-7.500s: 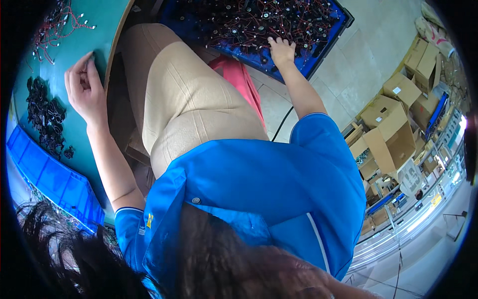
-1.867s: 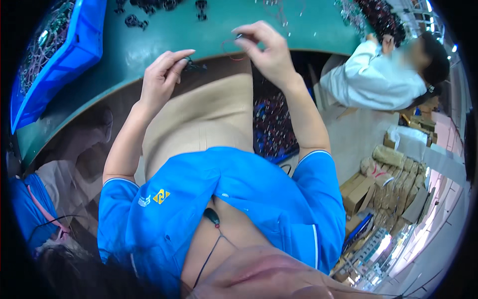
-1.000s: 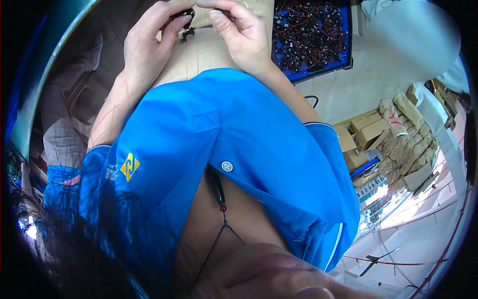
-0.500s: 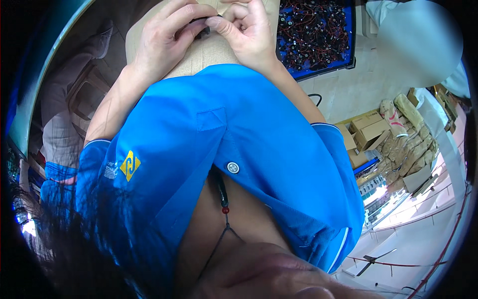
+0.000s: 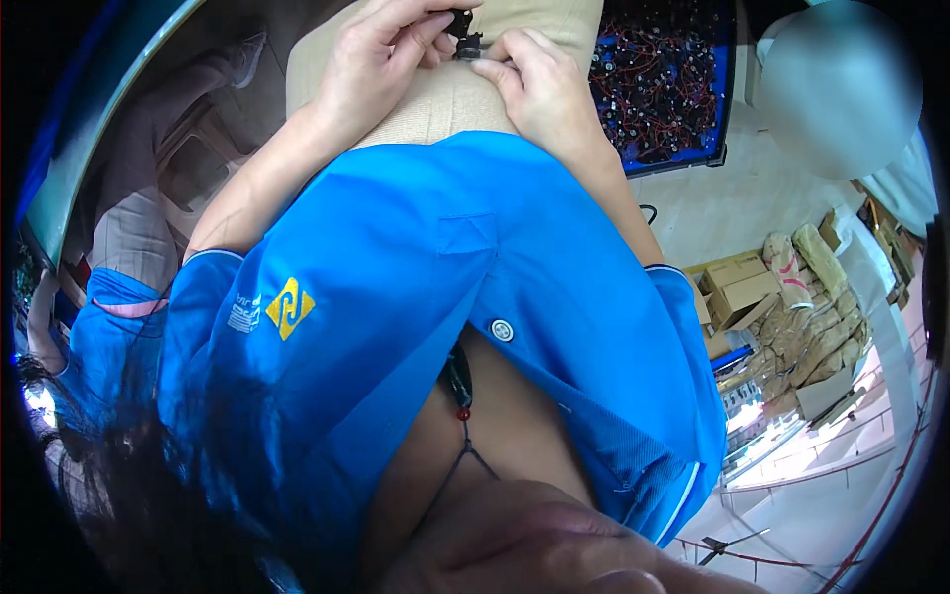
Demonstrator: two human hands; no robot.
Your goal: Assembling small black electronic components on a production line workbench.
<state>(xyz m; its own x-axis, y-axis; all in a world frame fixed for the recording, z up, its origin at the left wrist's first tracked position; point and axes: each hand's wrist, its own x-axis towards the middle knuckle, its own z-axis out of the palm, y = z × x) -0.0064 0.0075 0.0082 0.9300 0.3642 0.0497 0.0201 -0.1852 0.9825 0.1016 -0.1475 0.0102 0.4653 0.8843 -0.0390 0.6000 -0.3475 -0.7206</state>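
Note:
A small black part (image 5: 466,38), with an uneven outline, is held over my lap at the top of the view. My left hand (image 5: 374,67) pinches it from the left, thumb and fingers bent. On the other side my right hand (image 5: 550,91) is closed, with thumb and forefinger meeting the part's lower end. Its fine details are too small to make out. Beige cloth (image 5: 435,107) covers my lap right beneath both hands.
To the right stands a blue tray (image 5: 683,160) full of black parts with red wires (image 5: 658,84). Cardboard boxes (image 5: 740,287) and wrapped bundles (image 5: 792,337) lie farther right. At left, a co-worker in a blue top (image 5: 114,327) sits close by, near a stool (image 5: 193,173).
The hands have drawn slightly apart, and more of the black part now shows between them. The right hand's fingers have curled in. The whole view has shifted a little.

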